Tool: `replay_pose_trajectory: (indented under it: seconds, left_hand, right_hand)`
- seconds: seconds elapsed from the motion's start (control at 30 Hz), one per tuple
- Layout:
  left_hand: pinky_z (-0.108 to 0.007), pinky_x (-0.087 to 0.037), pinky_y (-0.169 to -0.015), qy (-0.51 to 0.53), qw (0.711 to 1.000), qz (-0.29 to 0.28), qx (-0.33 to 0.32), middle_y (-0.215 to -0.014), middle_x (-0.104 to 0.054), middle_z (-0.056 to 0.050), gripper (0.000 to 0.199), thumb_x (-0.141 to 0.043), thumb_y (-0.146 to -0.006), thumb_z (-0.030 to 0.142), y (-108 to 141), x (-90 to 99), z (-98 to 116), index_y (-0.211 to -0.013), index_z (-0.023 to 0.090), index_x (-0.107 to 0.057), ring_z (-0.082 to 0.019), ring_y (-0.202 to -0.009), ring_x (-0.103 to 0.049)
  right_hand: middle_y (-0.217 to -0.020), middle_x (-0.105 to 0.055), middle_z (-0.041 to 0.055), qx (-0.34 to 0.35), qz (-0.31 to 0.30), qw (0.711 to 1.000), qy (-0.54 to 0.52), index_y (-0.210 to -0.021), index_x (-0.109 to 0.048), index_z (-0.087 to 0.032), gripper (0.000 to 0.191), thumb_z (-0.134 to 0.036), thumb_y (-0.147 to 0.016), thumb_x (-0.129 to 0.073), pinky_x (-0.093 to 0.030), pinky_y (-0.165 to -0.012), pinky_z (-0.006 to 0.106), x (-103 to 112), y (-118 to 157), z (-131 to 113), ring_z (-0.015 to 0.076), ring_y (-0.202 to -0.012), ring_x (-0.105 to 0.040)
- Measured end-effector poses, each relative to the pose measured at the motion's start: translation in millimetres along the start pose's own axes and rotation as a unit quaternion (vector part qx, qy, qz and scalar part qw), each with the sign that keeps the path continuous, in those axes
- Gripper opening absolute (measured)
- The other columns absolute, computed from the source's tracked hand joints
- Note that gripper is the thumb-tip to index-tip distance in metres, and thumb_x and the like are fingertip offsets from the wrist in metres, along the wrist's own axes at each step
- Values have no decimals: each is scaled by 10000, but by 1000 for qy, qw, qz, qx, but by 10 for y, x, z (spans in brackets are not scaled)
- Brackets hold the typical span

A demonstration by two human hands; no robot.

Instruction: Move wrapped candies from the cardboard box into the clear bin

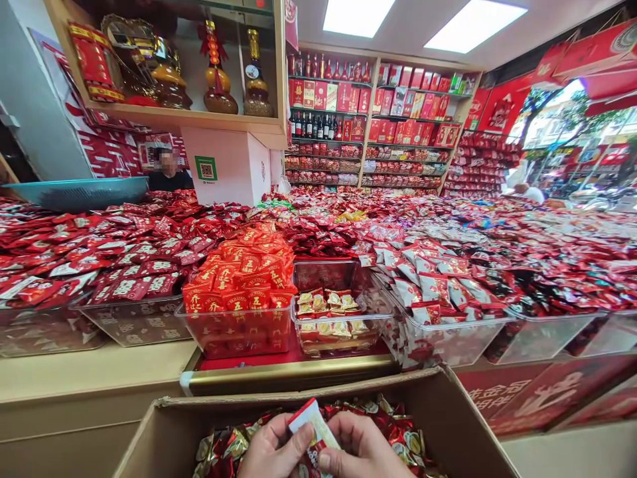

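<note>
Between my two hands is a small red and white candy packet [314, 435], tilted, with some lettering on its lower part. My left hand [273, 448] pinches its left side with the thumb on top. From the right, my right hand [365, 448] closes on it, thumb pressed near its lower edge. Both are over an open cardboard box [470, 425] holding many red and gold wrapped candies [411, 441]. Beyond the box, a clear plastic bin [343, 322] contains a low layer of gold and red packets [326, 304].
Left of that bin stands a clear bin heaped with orange-red packets [249, 285]. A bin of white and red packets [438, 282] is on the right. A gold-edged counter [288, 375] runs behind the box. A person [169, 176] sits beyond the blue basket [79, 192].
</note>
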State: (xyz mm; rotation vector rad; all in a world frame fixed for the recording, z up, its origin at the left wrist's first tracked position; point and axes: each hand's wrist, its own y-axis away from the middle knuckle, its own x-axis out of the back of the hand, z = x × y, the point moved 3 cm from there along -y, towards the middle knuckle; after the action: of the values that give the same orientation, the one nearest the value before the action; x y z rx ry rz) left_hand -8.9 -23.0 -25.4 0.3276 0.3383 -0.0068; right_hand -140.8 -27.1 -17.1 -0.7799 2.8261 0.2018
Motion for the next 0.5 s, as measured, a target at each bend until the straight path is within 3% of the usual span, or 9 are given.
replay_pose_trajectory:
  seconds: [0.17, 0.27, 0.3, 0.37, 0.43, 0.5]
  left_hand:
    - [-167, -309, -409, 14, 1000, 1, 1, -465, -568, 20, 278, -701, -589, 365, 21, -39, 48, -697, 113, -658, -58, -421, -411]
    - [-198, -389, -497, 54, 998, -4, 27, -532, -609, 18, 255, -704, -590, 352, 94, -119, 125, -726, 144, -643, -88, -489, -492]
    - [-216, -411, -546, 79, 996, -10, 36, -577, -628, 17, 248, -700, -597, 353, 122, -154, 150, -741, 163, -629, -102, -531, -530]
    - [-242, -426, -619, 124, 990, -28, 60, -664, -652, 16, 250, -682, -620, 367, 175, -220, 186, -777, 194, -592, -121, -608, -579]
    - [-248, -429, -644, 149, 985, -41, 78, -745, -660, 4, 261, -665, -649, 352, 217, -256, 202, -834, 203, -557, -132, -680, -600]
    - [-265, -438, -684, 145, 985, -53, 77, -829, -663, -23, 302, -678, -650, 263, 241, -258, 206, -903, 196, -528, -156, -775, -603]
  right_hand:
    - [-609, -576, 8, -38, 35, 998, -22, -682, -478, -144, 393, -469, -563, -665, -364, -468, 211, -31, 38, -134, 93, -495, -494]
    - [-646, -581, 15, 2, 80, 990, 116, -702, -503, -146, 286, -410, -659, -605, -388, -516, 221, 30, 60, -172, 100, -549, -493]
    - [-678, -583, 22, 43, 97, 973, 203, -734, -524, -148, 222, -363, -702, -572, -397, -554, 230, 53, 70, -197, 109, -592, -497]
    - [-780, -583, 48, 151, 102, 906, 381, -834, -559, -159, 133, -254, -762, -501, -403, -636, 254, 62, 99, -266, 136, -707, -496]
    - [-881, -570, 69, 237, 63, 840, 485, -941, -553, -174, 198, -156, -776, -447, -401, -690, 276, 31, 143, -328, 156, -795, -478]
    - [-961, -548, 73, 262, 17, 827, 497, -995, -535, -188, 273, -103, -750, -448, -402, -742, 286, 9, 185, -377, 163, -868, -463]
